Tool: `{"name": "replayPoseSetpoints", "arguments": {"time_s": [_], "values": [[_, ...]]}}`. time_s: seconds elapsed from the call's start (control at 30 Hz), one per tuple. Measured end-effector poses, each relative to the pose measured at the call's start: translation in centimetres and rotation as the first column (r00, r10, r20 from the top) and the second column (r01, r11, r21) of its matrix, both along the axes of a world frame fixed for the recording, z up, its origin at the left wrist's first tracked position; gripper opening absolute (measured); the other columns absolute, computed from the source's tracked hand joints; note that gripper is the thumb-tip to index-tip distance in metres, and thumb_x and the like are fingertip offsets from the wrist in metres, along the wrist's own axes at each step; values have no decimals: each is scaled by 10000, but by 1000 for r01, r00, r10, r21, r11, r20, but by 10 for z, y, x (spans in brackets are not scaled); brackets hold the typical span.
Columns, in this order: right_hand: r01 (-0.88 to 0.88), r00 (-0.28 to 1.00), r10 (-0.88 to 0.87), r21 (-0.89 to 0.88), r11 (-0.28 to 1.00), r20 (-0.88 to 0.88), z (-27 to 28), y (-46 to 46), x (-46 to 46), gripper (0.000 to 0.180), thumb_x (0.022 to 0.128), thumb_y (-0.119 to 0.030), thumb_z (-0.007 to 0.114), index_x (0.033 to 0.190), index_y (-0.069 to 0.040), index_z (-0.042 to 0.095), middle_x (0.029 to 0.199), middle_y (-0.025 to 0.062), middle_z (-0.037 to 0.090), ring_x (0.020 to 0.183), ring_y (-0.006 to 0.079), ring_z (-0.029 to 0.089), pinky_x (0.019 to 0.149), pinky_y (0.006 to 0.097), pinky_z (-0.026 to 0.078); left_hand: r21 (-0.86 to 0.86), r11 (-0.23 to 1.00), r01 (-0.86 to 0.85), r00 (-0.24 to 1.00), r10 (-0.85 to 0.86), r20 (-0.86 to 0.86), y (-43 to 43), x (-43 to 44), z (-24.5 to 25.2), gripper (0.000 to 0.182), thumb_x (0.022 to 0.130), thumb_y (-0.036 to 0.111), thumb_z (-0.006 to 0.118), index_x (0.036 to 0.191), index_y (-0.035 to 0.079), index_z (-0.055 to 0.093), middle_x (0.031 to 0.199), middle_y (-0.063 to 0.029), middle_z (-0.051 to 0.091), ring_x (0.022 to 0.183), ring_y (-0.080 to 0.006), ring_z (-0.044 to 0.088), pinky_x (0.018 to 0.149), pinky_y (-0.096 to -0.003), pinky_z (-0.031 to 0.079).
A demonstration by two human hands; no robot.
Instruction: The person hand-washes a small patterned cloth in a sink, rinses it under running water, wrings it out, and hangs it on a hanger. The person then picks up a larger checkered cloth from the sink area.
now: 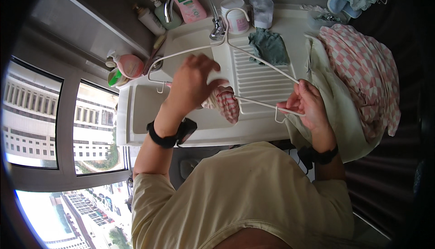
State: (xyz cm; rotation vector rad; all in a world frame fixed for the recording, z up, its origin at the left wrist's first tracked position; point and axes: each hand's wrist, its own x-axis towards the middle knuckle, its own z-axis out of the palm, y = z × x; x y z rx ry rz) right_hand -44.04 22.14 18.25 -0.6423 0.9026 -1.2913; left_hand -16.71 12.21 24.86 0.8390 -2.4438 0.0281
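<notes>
My right hand (309, 101) grips the right corner of a white clothes hanger (265, 61), held above a white sink with a ribbed washboard (265, 82). The hanger's hook points toward the faucet, and a small loop sits near each lower corner. My left hand (197, 79) is over the hanger's left half, thumb and fingers apart, with nothing visible between them. Just beyond the left thumb, a pink-and-white striped cloth (227, 105) hangs at the hanger's lower bar. My left hand and wrist hide part of that cloth and bar.
A chrome faucet (217, 28) stands behind the basin (146, 109). Pump bottles (131, 66), a white tub (234, 16) and a clear cup (261, 11) line the rim. A green cloth (270, 47) lies on the washboard. Pink checked fabric (367, 69) is heaped at right.
</notes>
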Motion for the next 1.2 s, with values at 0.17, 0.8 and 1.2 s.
{"name": "replayPoseSetpoints", "arguments": {"time_s": [0.17,0.8,1.2], "values": [[-13,1000,13,-55,998,6,-1,-1,2,251,954,-255,370,784,-74,411,630,56,513,594,173,594,717,477,541,338,933,-127,990,99,98,22,-3,-1,89,732,101,651,741,33,594,717,-97,589,684,-256,570,607,-327,450],[57,997,-65,-221,974,-29,-15,-18,31,240,953,-265,388,804,-78,405,661,60,534,661,153,599,669,294,529,725,683,93,899,256,-356,18,-27,-1,128,879,123,497,938,11,483,749,-178,609,672,-300,620,548,-335,454],[85,928,-266,-548,832,-260,-8,-30,36,276,962,-218,368,752,-45,414,654,15,475,620,80,480,585,211,460,67,973,-220,975,222,-31,37,-67,-25,181,709,103,633,885,79,596,822,-126,612,725,-294,594,609,-344,473]]}}
